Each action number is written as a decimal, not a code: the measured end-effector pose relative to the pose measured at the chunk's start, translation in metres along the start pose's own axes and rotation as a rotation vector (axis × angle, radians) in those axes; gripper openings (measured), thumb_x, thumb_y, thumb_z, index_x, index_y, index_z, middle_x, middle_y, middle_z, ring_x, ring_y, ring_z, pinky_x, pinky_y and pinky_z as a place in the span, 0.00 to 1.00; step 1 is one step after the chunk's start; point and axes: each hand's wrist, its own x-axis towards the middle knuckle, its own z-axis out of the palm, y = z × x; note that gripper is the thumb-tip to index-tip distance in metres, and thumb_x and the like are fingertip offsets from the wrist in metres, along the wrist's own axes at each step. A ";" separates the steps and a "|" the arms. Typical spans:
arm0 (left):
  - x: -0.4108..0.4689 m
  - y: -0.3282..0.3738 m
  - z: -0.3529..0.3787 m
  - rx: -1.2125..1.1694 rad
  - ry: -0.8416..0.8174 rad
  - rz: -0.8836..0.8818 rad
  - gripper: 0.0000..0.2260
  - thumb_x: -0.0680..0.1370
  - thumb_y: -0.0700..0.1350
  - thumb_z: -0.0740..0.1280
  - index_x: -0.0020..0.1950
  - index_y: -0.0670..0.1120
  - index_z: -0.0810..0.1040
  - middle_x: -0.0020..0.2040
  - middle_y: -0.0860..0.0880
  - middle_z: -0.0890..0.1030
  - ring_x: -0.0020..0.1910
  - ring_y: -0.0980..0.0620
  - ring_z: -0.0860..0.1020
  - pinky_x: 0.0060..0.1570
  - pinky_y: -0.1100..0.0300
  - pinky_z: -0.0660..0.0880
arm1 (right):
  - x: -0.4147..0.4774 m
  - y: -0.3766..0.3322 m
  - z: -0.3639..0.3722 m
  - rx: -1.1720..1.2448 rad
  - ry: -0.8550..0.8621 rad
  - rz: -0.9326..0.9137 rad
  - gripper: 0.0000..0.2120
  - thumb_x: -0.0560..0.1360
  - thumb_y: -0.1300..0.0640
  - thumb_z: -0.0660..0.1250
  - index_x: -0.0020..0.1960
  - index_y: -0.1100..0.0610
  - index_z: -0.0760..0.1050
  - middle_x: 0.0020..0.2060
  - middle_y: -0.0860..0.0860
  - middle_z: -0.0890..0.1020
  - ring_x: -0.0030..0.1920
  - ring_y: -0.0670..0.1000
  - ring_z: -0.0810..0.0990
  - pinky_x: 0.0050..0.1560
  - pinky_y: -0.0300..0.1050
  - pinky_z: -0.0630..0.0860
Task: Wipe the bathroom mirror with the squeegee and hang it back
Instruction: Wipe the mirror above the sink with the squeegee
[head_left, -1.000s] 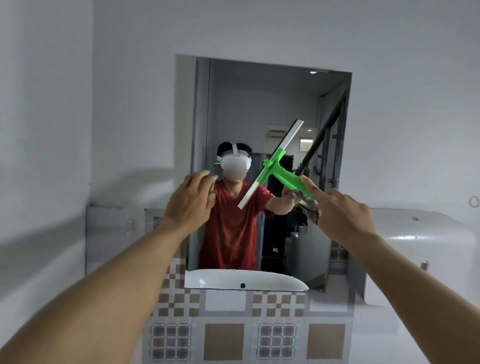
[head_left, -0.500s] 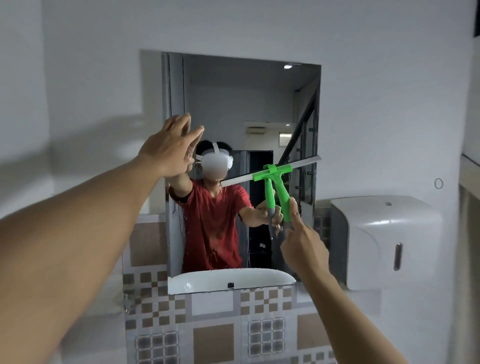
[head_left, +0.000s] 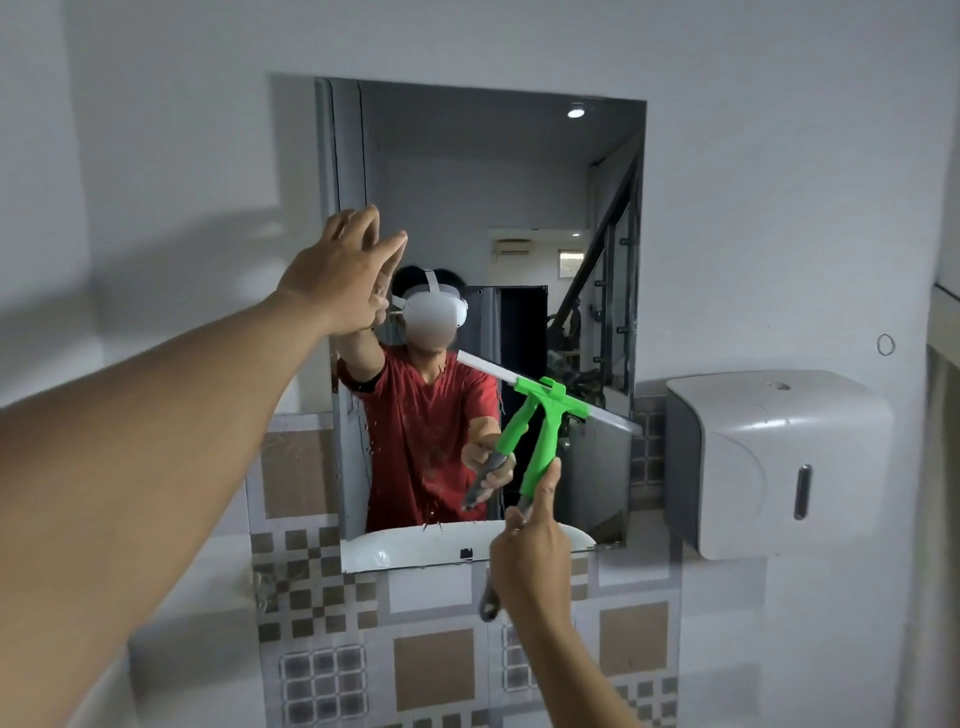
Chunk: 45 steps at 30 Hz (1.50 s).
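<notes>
A rectangular mirror (head_left: 467, 171) hangs on the white wall above a tiled band. My right hand (head_left: 530, 556) grips the grey lower end of a green-handled squeegee (head_left: 545, 441). Its white blade lies against the glass in the lower right part of the mirror, sloping down to the right. My left hand (head_left: 340, 275) is raised with fingers spread, flat at the mirror's left edge about halfway up, holding nothing. The glass reflects a person in a red shirt with a white headset, and the squeegee.
A white paper dispenser (head_left: 774, 462) is mounted on the wall right of the mirror. A small ring hook (head_left: 885, 344) sits on the wall above it. Brown and white patterned tiles (head_left: 431, 660) run below the mirror. The sink's rim shows only as a reflection.
The squeegee has dropped lower on the glass and its blade tilted from rising rightward to sloping down rightward. My left hand stays up at the mirror's left edge.
</notes>
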 end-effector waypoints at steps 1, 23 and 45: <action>0.000 0.000 -0.001 0.002 -0.003 -0.002 0.38 0.71 0.43 0.72 0.79 0.51 0.61 0.76 0.41 0.61 0.74 0.35 0.59 0.49 0.41 0.81 | -0.005 -0.006 0.013 0.064 0.005 0.009 0.41 0.82 0.66 0.58 0.80 0.44 0.33 0.39 0.51 0.79 0.34 0.49 0.76 0.30 0.45 0.74; 0.001 -0.004 -0.005 0.017 -0.033 0.010 0.38 0.73 0.51 0.72 0.80 0.52 0.59 0.78 0.42 0.58 0.75 0.36 0.57 0.51 0.38 0.81 | -0.012 -0.013 0.023 -0.635 -0.196 -0.495 0.46 0.77 0.67 0.59 0.80 0.42 0.33 0.66 0.58 0.76 0.51 0.56 0.81 0.37 0.47 0.77; -0.067 0.042 0.032 -0.069 0.108 -0.002 0.30 0.76 0.50 0.70 0.75 0.45 0.67 0.75 0.39 0.65 0.72 0.37 0.65 0.68 0.41 0.71 | 0.050 0.020 -0.088 -1.023 -0.079 -0.666 0.39 0.81 0.62 0.55 0.80 0.36 0.38 0.59 0.57 0.78 0.52 0.58 0.80 0.39 0.50 0.79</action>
